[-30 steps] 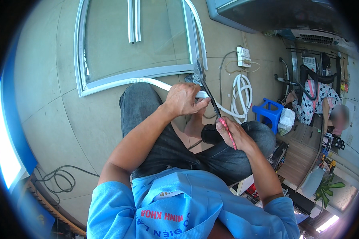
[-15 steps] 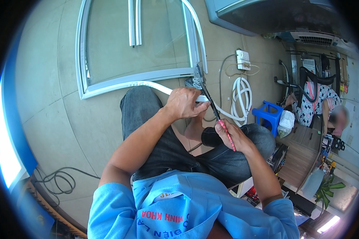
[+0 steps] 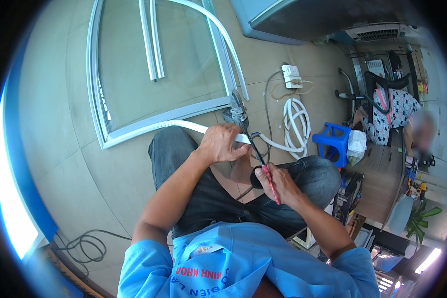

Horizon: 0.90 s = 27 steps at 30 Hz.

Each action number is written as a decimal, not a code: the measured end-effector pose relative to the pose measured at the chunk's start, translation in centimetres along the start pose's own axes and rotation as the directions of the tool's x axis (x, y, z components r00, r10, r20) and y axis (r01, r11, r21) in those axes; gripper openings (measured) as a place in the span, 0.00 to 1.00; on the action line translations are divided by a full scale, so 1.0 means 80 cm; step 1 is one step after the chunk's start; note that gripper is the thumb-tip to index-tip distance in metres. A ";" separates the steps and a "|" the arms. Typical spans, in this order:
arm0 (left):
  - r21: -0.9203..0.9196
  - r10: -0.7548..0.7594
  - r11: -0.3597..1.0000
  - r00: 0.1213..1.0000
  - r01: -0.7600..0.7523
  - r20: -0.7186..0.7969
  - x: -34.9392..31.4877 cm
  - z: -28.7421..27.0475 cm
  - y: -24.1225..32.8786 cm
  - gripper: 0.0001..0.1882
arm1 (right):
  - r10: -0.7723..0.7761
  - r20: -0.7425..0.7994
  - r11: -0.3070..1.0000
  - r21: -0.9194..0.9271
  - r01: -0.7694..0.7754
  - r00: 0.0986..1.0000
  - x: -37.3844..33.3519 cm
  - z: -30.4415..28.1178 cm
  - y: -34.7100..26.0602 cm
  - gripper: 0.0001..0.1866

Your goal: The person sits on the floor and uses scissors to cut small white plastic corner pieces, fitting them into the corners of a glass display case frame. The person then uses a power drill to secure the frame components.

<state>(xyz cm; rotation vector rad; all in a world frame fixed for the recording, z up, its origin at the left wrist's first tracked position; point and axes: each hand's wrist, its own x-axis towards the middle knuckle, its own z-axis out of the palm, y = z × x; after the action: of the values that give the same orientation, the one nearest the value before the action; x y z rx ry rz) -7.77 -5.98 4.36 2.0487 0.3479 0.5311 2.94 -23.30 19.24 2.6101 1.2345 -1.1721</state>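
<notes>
My left hand [image 3: 219, 143] is closed on the end part of a white flexible strip [image 3: 176, 124], which curves away along the near edge of a framed glass panel [image 3: 161, 116]. In my right hand [image 3: 281, 185] is a long tool with a red handle [image 3: 269, 183], a dark shaft and a grey metal head [image 3: 237, 109]; its exact kind I cannot make out. The shaft crosses the strip's end just right of my left fingers. Whether it touches the strip is unclear. My legs are folded under both hands.
A coil of white tubing [image 3: 297, 126] lies right of my hands, below a white power strip [image 3: 291, 76]. Beyond it stand a blue stool [image 3: 332, 141] and a white bag [image 3: 356, 144]. A person in patterned clothes [image 3: 392, 111] sits at far right. Dark cable [image 3: 87, 246] loops at left.
The view has shifted, moving the panel leftward and down in the picture. My right hand has come slightly left and lower with the tool. Both hands keep their holds.
</notes>
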 end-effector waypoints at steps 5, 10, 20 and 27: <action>0.009 0.024 1.000 1.000 -0.024 0.003 -0.002 0.002 -0.001 0.21 | 0.011 -0.139 1.000 -0.015 -0.013 0.990 -0.013 0.038 -0.008 0.34; -0.008 0.049 0.999 0.999 -0.049 -0.001 -0.001 0.003 -0.001 0.18 | 0.294 -0.050 0.823 0.521 -0.226 0.954 -0.029 0.044 -0.010 0.33; -0.093 0.122 0.988 0.991 -0.126 -0.055 0.015 -0.020 -0.009 0.21 | 0.199 -0.061 0.520 0.853 -0.052 0.978 0.038 -0.097 0.027 0.36; -0.130 0.058 0.991 0.987 -0.038 0.152 0.054 -0.030 -0.019 0.18 | -0.209 -0.256 0.959 -0.241 0.147 0.944 0.079 -0.205 0.069 0.18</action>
<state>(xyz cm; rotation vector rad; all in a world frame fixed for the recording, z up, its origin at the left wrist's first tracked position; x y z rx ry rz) -5.26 -1.49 5.13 1.9650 0.1680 0.4089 19.40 -17.71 25.45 2.6027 1.5794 -0.6478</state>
